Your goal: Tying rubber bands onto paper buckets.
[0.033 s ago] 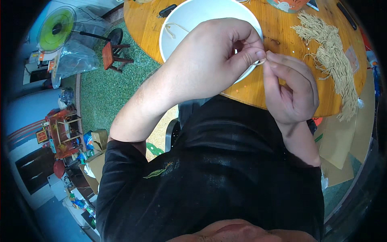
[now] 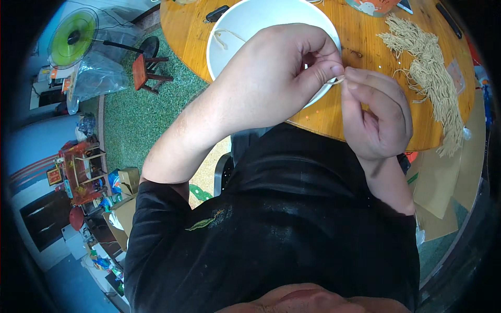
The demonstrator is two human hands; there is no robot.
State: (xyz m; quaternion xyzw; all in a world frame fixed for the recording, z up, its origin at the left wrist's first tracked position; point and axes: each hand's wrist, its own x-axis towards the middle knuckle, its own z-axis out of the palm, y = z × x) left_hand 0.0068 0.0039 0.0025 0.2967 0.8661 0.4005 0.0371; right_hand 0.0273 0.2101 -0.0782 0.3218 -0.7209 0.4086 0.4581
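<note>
My left hand (image 2: 282, 78) and my right hand (image 2: 376, 115) meet over the near edge of a round wooden table (image 2: 323, 120). Between their fingertips they pinch a short beige strand (image 2: 338, 81). Under my left hand stands a large white bowl (image 2: 245, 26), with one loose beige strand (image 2: 224, 35) lying inside it. To the right of my right hand a long pile of the same beige strands (image 2: 433, 68) lies on the table.
A black object (image 2: 216, 13) lies by the bowl, and an orange container (image 2: 373, 6) and a dark flat object (image 2: 449, 18) sit at the far edge. On the green carpet (image 2: 135, 120) to the left are a small red stool (image 2: 146, 70), a green fan (image 2: 70, 36) and cardboard boxes (image 2: 122, 182). Cardboard sheets (image 2: 438, 193) are at the right.
</note>
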